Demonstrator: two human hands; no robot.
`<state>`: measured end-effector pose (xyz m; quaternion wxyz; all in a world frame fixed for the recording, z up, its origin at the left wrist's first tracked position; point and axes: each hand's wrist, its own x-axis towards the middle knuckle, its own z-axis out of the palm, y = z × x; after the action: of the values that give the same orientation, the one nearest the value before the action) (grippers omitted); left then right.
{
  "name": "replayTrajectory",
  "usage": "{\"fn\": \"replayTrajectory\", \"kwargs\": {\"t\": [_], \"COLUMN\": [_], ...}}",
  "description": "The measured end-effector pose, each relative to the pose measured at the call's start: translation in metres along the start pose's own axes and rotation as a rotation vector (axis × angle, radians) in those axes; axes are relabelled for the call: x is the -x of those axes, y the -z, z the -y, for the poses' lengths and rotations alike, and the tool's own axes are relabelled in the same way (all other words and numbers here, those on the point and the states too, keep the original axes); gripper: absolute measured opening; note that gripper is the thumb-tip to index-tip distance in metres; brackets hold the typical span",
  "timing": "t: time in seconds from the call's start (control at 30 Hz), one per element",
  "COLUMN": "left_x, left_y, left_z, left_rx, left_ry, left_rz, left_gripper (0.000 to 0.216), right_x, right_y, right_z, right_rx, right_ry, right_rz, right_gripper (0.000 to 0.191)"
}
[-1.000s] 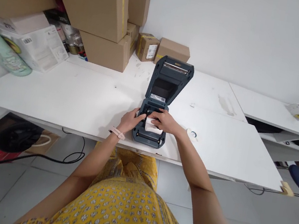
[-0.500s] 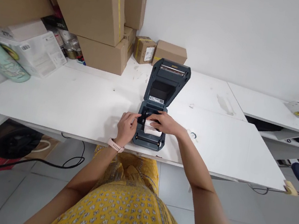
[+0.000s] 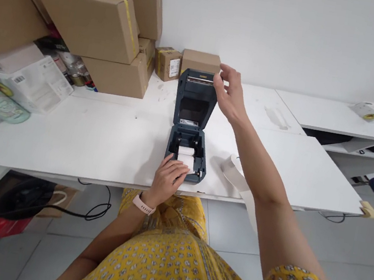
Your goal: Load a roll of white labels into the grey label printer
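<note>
A dark grey label printer (image 3: 204, 162) stands near the table's front edge with its lid (image 3: 180, 93) raised. Inside its base lies a white paper roll (image 3: 186, 151), its paper drawn toward the front. My left hand (image 3: 168, 177) lies over the printer's front left, fingers stretched flat across the paper's front end. At the lid's upper right corner, my right hand (image 3: 230, 92) has thumb and fingers closed about the edge. To the printer's right, a white paper strip (image 3: 235, 174) curls on the table and hangs past its edge, partly behind my right forearm.
Cardboard boxes (image 3: 88, 23) are stacked at the back left, with two smaller ones (image 3: 200, 60) behind the printer. A mint bottle (image 3: 0, 97) lies at the left by a white carton (image 3: 44, 82). A black cable (image 3: 53, 207) runs below the white table (image 3: 107, 146).
My right hand has left the paper roll and gone up to the lid. My left hand has moved from the printer's left side onto the paper at its front.
</note>
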<state>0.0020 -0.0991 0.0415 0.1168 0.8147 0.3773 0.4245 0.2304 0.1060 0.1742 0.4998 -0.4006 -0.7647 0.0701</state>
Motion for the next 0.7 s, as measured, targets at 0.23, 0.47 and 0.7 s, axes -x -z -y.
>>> {"fn": "replayTrajectory", "kwargs": {"t": [0.23,0.47,0.7], "left_x": [0.010,0.013,0.046], "left_y": [-0.004,-0.005,-0.002], "left_z": [0.001,-0.008,-0.011], "left_rx": [0.003,-0.003,-0.184], "left_ry": [-0.043,-0.080,-0.112], "left_rz": [0.021,-0.038,-0.196], "left_gripper": [0.021,0.020,0.013], "right_x": [-0.005,0.081,0.201], "right_y": [-0.001,0.011,-0.017], "right_z": [0.021,0.098,0.126], "right_rx": [-0.032,-0.015,0.040], "right_ry": [-0.131,-0.129,-0.270], "right_rz": [0.061,-0.023,0.003], "right_gripper": [0.075,0.053,0.033]}}
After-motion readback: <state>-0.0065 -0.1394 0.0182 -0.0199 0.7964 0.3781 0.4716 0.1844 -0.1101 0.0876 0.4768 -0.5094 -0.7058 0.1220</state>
